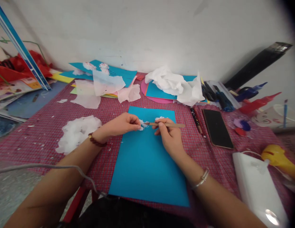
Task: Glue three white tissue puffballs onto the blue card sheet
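Observation:
A sheet of blue paper [147,161] lies on the checked tablecloth in front of me. In my right hand [171,136] is a flat wooden craft stick [172,125], its tip pointing left at small white paper bits [144,123] near the top of the sheet. My left hand [127,123] is closed in a pinch at the edge of those bits, with a white scrap at its fingertips. Another white patch [159,118] shows partly behind my right fingers. Left of the sheet sits a heap of torn white tissue paper [78,133].
Crumpled white tissue [173,83] and blue sheets [125,74] lie along the wall. To the right are a phone [217,128], pens [197,120], a yellow tool [279,158] and a white device [256,183]. A grey cable [52,166] crosses my left forearm.

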Tool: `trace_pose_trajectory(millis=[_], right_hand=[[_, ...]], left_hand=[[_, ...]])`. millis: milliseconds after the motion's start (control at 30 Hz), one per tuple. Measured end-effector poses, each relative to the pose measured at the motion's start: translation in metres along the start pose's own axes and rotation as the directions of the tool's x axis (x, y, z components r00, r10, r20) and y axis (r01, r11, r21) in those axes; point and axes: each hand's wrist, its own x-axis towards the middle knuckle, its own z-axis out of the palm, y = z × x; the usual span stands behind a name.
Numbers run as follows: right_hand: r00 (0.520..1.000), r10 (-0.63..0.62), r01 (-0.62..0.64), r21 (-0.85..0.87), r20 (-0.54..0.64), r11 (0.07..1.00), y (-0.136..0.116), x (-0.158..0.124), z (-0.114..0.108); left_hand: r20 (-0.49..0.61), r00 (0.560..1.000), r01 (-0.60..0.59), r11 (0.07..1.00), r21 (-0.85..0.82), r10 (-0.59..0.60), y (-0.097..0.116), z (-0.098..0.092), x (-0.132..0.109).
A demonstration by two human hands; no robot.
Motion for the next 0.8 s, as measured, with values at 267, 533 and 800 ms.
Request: trace_pose_trajectory(millis=[267,533,800], right_hand=[[0.997,-0.065,0.068,-0.072,0.035,0.995,-0.006,-0.004,0.002],[0.992,-0.08,0.096,-0.174,0.094,0.98,0.0,-0.001,0.004],[0.983,-0.074,0.113,-0.23,0.171,0.966,0.005,0.001,0.004]], left_hand=[[-0.168,0.985,-0.015,0.982,0.188,0.048,-0.01,0.011,0.011],[-0.196,0.977,-0.03,0.963,0.269,0.085,-0.011,0.016,0.008],[-0.258,0.964,0.021,0.95,0.313,0.064,0.003,0.008,-0.008]])
